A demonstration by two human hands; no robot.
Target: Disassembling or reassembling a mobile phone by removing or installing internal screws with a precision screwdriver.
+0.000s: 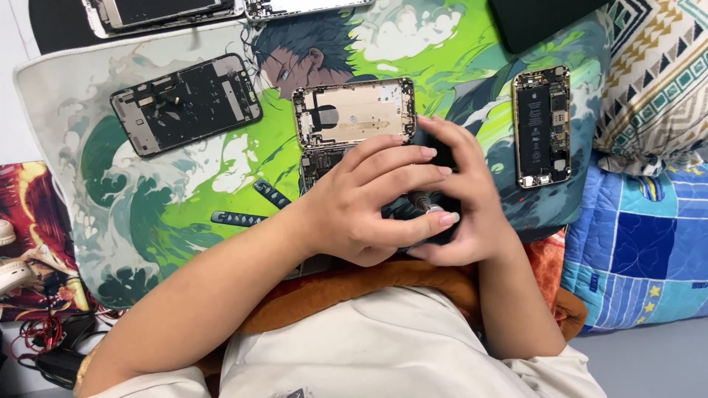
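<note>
Hands, left [369, 206] & right [464, 199], both grip small dark part [442, 158], prob. w/ screwdriver [424, 203], over gutted phone shell [354, 112].

One head-worn camera looks steeply down, close over the printed mat [147, 214] and the person's lap.
</note>
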